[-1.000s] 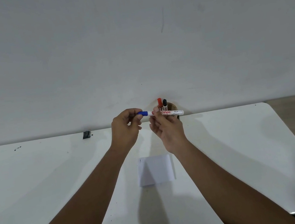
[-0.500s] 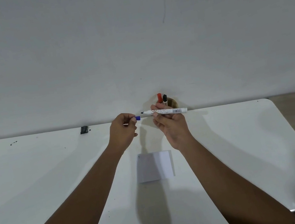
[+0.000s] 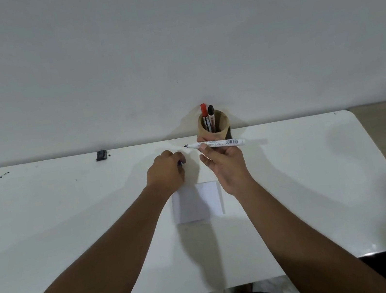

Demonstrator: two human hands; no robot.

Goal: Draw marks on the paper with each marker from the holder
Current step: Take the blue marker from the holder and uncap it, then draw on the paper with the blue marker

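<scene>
The white table (image 3: 294, 180) carries the paper (image 3: 211, 199) at centre, with the holder (image 3: 213, 123) at twelve o'clock keeping a red and a black marker upright. The right hand (image 3: 225, 164) has its fingers pinched round the uncapped marker (image 3: 214, 143), level, tip toward nine o'clock, seemingly ready to draw. The left hand (image 3: 166, 174) is curled shut around the blue cap (image 3: 180, 163), probably for recapping.

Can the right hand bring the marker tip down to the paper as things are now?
Probably yes. The right hand holds the uncapped marker just beyond the paper, and the left hand covers only its near-left corner, so most of it lies open.
</scene>
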